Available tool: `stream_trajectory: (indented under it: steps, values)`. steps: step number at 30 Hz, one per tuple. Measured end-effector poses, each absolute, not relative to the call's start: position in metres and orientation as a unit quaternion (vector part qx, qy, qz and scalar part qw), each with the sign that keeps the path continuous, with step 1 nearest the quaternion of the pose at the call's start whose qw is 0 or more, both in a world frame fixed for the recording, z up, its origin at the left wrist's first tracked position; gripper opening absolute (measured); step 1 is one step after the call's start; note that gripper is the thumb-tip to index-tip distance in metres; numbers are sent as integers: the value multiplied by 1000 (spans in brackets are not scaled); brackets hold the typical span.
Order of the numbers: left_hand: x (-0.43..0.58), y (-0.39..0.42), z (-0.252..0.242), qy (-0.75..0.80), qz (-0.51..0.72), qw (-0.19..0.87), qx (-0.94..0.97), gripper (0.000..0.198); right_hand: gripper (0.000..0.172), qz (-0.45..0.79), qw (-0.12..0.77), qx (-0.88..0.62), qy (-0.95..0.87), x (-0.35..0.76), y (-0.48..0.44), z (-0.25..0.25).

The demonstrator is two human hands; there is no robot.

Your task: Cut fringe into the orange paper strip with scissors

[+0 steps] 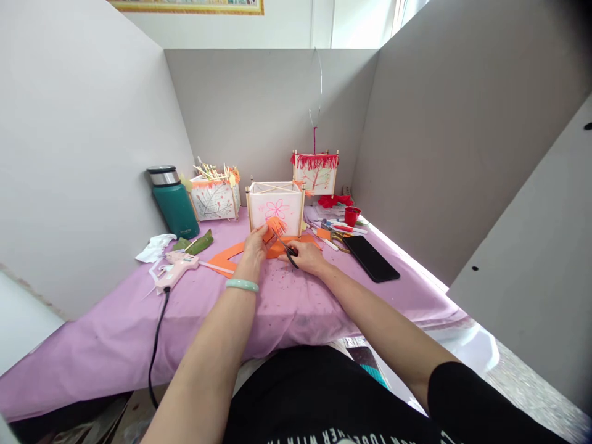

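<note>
My left hand (pixel 257 244), with a pale green bangle on its wrist, is closed on a small piece of orange paper (pixel 276 226) whose edge is cut into a fringe. In my right hand (pixel 305 255) is a pair of scissors with black handles (pixel 291 257), their blades reaching up to the fringed paper. Right behind both hands stands a square lantern (pixel 276 203) of white panels and wooden sticks, with a pink flower drawn on its front. Larger orange paper (pixel 227 254) lies under and beside my hands on the purple cloth (pixel 272 302).
A pink glue gun (pixel 178 271), green leaf (pixel 198 243), white tissue (pixel 155 248) and teal bottle (pixel 174 206) are at left. Behind stand a lantern with sticks (pixel 215 198) and a hanging red-fringed lantern (pixel 316 174). A black phone (pixel 371 258) and red cup (pixel 352 216) lie right. Grey partitions enclose the table.
</note>
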State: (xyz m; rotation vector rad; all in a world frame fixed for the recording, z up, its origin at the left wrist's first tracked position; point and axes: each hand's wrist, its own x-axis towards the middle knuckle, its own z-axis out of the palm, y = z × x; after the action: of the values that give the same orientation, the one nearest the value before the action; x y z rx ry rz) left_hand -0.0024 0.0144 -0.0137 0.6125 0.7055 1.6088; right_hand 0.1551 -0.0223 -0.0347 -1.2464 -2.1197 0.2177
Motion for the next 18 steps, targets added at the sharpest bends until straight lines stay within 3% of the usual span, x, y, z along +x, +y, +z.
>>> stream_trajectory:
  steps: [18]
  values:
    - [0,14,-13,308,692,601,256,8,40,78,322,-486,-809,154,-23,-33]
